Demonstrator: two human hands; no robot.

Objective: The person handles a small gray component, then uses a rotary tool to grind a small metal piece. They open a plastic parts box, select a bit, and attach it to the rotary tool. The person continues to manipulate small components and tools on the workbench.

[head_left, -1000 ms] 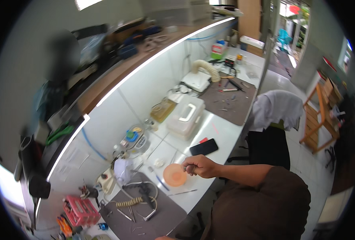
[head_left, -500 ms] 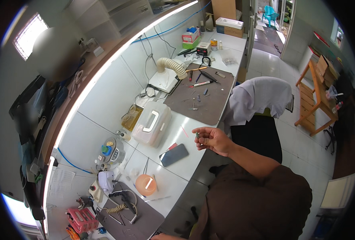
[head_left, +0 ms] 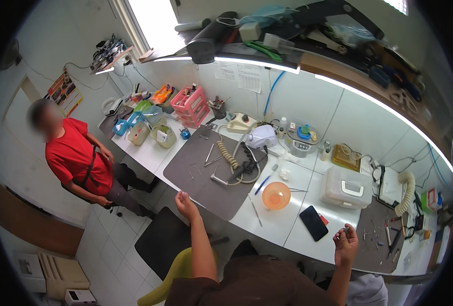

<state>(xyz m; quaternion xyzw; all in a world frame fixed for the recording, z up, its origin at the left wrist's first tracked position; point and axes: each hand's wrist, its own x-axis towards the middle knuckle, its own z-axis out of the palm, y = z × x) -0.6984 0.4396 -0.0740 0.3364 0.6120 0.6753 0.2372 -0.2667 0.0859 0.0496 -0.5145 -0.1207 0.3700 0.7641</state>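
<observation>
My right hand (head_left: pixel 344 248) is raised by the table's front edge, near the black phone (head_left: pixel 313 223). Its fingertips are closed on a small greenish piece (head_left: pixel 346 230), too small to name. My left hand (head_left: pixel 186 207) hovers off the near edge of a grey mat (head_left: pixel 185 169). Its fingers are curled together; whatever is between them, if anything, cannot be made out. On that mat lie a handpiece with a coiled cord (head_left: pixel 228 155) and several thin metal tools. An orange bowl (head_left: pixel 276 196) stands between the mat and the phone, with a blue pen (head_left: pixel 262 184) beside it.
A person in a red shirt (head_left: pixel 86 153) stands at the left. A clear lidded case (head_left: pixel 346 187) and a second mat with tools (head_left: pixel 380 234) are on the right. Pink drawers (head_left: pixel 190 106) stand at the back. A black-seated chair (head_left: pixel 167 237) is below my left hand.
The view has swung left, bringing in the person in red and the table's left end. My left hand, barely visible at the lower edge before, now shows raised. My right hand still holds the greenish piece.
</observation>
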